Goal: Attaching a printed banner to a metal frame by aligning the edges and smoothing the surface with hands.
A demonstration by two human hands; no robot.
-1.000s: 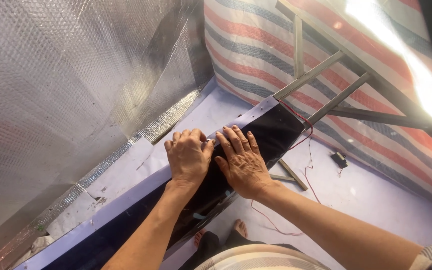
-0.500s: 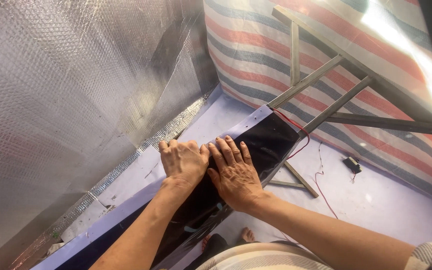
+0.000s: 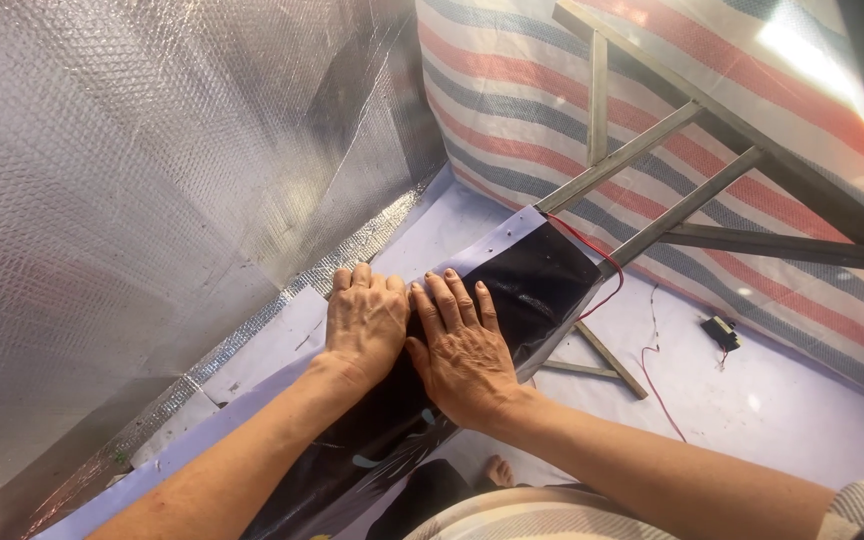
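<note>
Sheet [image 3: 542,275]: glossy black plastic, pale border, long strip. Left hand [image 3: 364,322] and right hand [image 3: 462,350] lie flat on it side by side, palms open, gripping nothing. Crinkly silver foil wall [image 3: 152,180] beyond fingertips.

A pale floor sheet [image 3: 802,420] carries a glossy black sheet [image 3: 542,280] and red wire [image 3: 652,380].

Left hand [image 3: 364,322] and right hand [image 3: 464,350] lie flat, side by side, palms down.
</note>
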